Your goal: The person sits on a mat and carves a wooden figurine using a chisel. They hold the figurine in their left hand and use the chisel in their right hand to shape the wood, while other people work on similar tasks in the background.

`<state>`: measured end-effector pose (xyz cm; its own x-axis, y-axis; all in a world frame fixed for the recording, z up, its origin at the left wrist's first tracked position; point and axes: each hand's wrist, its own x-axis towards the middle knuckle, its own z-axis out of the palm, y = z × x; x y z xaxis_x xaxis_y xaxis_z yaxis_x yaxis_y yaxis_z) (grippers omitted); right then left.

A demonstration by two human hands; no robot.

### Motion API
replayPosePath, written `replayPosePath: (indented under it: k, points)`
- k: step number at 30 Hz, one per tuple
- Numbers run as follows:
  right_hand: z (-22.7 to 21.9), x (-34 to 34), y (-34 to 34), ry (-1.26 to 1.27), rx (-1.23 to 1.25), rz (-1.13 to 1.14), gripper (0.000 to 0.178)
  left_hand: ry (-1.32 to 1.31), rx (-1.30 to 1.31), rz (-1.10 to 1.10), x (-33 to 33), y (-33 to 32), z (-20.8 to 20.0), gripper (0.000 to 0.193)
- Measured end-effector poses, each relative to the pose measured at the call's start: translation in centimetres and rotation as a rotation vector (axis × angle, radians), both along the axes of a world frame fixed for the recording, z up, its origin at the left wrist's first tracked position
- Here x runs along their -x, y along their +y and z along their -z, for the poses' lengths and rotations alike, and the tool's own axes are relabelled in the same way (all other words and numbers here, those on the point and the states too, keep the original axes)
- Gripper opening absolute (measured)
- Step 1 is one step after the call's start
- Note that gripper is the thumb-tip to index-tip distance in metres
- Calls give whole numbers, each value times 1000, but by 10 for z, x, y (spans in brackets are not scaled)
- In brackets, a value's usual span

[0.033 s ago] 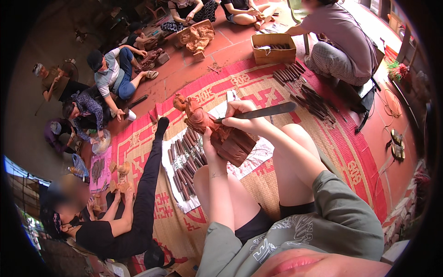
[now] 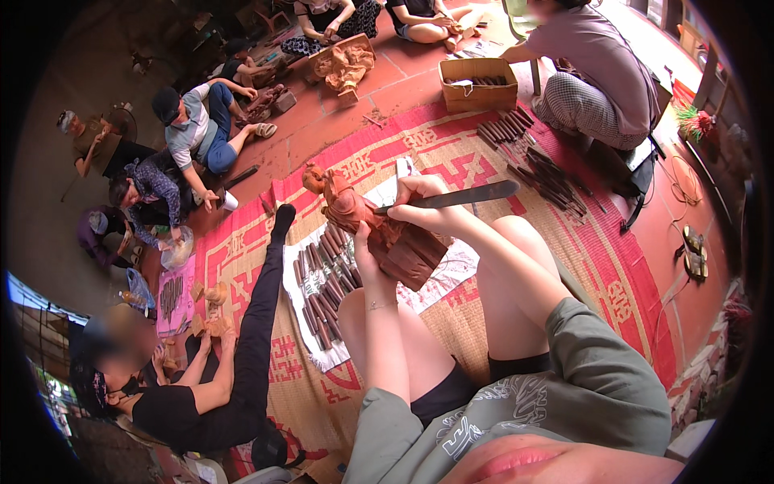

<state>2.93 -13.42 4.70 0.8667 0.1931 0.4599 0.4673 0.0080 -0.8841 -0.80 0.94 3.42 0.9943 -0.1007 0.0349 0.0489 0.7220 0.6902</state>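
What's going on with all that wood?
The camera wearer's left hand holds a carved wooden figure at a tilt. The right hand holds a long dark tool, one end at the figure. Below, brown tools lie on a white sheet. To the left, a person in black has hands on a paler carving. More people are gathered around.

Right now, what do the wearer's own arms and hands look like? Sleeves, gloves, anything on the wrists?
Left hand and right hand are both without gloves. Short, loose grey-green sleeves leave the forearms uncovered. A thin bracelet circles the left wrist; none shows on the right.
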Motion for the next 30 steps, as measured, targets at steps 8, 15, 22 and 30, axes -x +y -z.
replayPosePath:
  k: [8,15,22,30]
  points:
    - [-6,-1,-6,58,-80,-15,23,-67,66,84,-7,9,15,45]
    - [-13,6,-5,119,-73,-95,19,-39,135,70,-7,6,14,51]
    - [-12,6,2,-19,-110,3,16,-59,207,179,-14,13,26,46]
    - [-5,7,11,-91,-28,25,16,-45,130,118,-6,8,15,51]
